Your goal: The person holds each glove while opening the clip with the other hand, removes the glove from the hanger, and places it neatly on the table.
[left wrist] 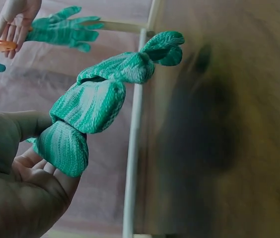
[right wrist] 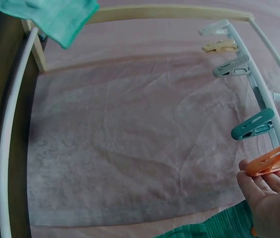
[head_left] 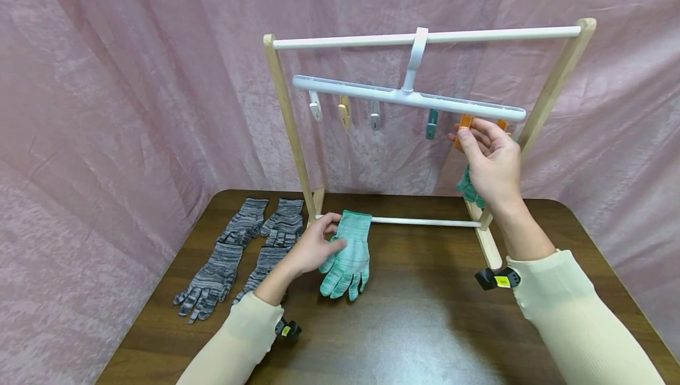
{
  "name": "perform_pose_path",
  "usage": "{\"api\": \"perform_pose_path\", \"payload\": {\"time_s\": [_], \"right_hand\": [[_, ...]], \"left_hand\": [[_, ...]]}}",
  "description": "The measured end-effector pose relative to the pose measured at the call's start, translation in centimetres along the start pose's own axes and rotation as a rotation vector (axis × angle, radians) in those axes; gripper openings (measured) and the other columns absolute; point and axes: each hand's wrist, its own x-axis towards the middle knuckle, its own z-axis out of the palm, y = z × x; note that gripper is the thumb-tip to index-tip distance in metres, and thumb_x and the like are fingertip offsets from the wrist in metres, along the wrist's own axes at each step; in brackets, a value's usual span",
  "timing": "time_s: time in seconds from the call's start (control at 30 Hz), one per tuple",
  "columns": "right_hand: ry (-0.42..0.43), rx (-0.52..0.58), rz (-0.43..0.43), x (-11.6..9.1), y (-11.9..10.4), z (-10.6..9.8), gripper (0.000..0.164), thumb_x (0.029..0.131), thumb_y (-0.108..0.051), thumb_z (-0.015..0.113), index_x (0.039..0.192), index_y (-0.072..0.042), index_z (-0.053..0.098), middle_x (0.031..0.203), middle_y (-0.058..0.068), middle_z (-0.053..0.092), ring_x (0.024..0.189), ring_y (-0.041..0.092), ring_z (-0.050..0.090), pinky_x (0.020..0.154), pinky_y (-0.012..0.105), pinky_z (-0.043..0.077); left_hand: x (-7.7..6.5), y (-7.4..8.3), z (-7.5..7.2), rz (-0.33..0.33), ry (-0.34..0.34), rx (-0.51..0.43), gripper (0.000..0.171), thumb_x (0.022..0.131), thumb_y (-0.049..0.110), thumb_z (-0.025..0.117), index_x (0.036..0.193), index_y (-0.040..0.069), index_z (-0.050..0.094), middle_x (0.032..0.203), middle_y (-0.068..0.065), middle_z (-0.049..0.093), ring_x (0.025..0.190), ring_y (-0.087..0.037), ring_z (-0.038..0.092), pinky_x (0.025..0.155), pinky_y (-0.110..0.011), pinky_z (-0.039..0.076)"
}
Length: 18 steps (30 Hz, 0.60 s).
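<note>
In the head view my left hand (head_left: pixel 310 249) grips a green knitted glove (head_left: pixel 352 255) by its side, thumb in front, with the fingers of the glove hanging down. The left wrist view shows this glove (left wrist: pixel 88 106) held above the table, near the lower rail. My right hand (head_left: pixel 496 163) pinches an orange clothespin (head_left: pixel 464 130) between thumb and fingers, under the white clip hanger (head_left: pixel 361 90). A second green glove (left wrist: pixel 65 30) hangs at the hanger's right end, partly behind my right hand in the head view. A teal clothespin (right wrist: pixel 253 124) is just beside the orange one.
White (head_left: pixel 316 106), yellow (head_left: pixel 344 111) and grey (head_left: pixel 375 116) clothespins hang along the hanger's left half. The hanger hooks over the top rail (head_left: pixel 494 36) of a wooden rack (head_left: pixel 289 119). Several grey striped gloves (head_left: pixel 212 279) lie on the brown table (head_left: pixel 419 326) at left. A pink curtain (head_left: pixel 159 78) hangs behind.
</note>
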Motion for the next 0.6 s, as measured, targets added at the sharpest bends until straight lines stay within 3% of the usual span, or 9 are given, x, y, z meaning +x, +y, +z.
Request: {"api": "perform_pose_path", "payload": {"time_s": [0.23,0.4,0.6], "right_hand": [[-0.008,0.009,0.0,0.0,0.0,0.0,0.044,0.105,-0.018,0.069,0.136,0.011,0.061,0.125,0.019,0.072,0.108,0.02,0.074,0.095,0.022,0.056],[-0.011,0.017,0.002,-0.1,0.0,0.0,0.044,0.105,-0.018,0.069,0.137,0.01,0.061,0.129,0.024,0.069,0.108,0.02,0.074,0.096,0.022,0.056],[-0.008,0.013,0.018,-0.2,0.0,0.0,0.046,0.104,-0.02,0.07,0.138,0.01,0.06,0.127,0.019,0.071,0.109,0.019,0.073,0.095,0.022,0.056]], "left_hand": [[-1.1,-2.0,-0.3,-0.094,0.027,0.065,0.055,0.101,0.008,0.071,0.152,0.004,0.05,0.141,-0.021,0.062,0.136,-0.038,0.055,0.107,-0.059,0.047],[-1.5,-3.0,-0.5,-0.126,0.043,0.123,0.054,0.099,0.005,0.073,0.149,0.003,0.052,0.129,-0.02,0.066,0.123,-0.036,0.061,0.1,-0.057,0.05],[-1.8,-3.8,-0.4,-0.166,0.043,0.176,0.054,0.099,0.006,0.074,0.148,0.003,0.053,0.116,-0.014,0.066,0.105,-0.03,0.062,0.091,-0.052,0.051]]}}
